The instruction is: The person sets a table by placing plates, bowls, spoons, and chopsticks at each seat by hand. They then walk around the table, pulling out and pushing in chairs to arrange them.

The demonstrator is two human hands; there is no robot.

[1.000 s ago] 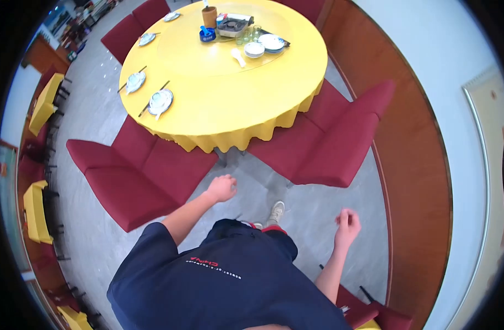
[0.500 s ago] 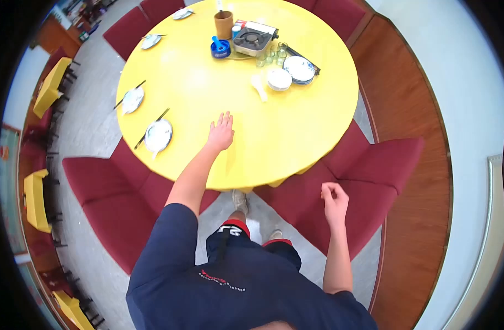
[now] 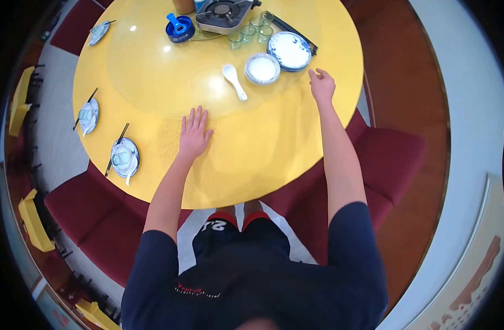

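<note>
A round table (image 3: 246,165) under a yellow cloth fills the upper frame, standing on a grey floor with yellow chairs (image 3: 21,99) at the far left edge and dark red chairs (image 3: 92,214) tucked in at lower left. Along the table's left rim lie two place settings (image 3: 89,114) (image 3: 124,158), each a small dish with dark chopsticks beside it. Right of these, the left hand (image 3: 194,135) lies flat and released on the cloth, fingers spread, its tips at the edge of the glass turntable (image 3: 147,66) that covers the table's middle. At the top of the turntable stand a blue dish (image 3: 180,28), a portable gas stove (image 3: 223,12) and a cluster of small glasses (image 3: 249,33). Below them lie a white spoon (image 3: 233,81), a stack of small bowls (image 3: 262,69) and a stack of blue-rimmed plates (image 3: 289,50). The right hand (image 3: 321,85) is just beside the plates at the turntable's right edge, fingers loosely curled; whether it grips the glass rim cannot be told. Nothing lies between either hand and the dishes. At the far right are another red chair (image 3: 395,159) and a wooden wall panel (image 3: 411,82).
</note>
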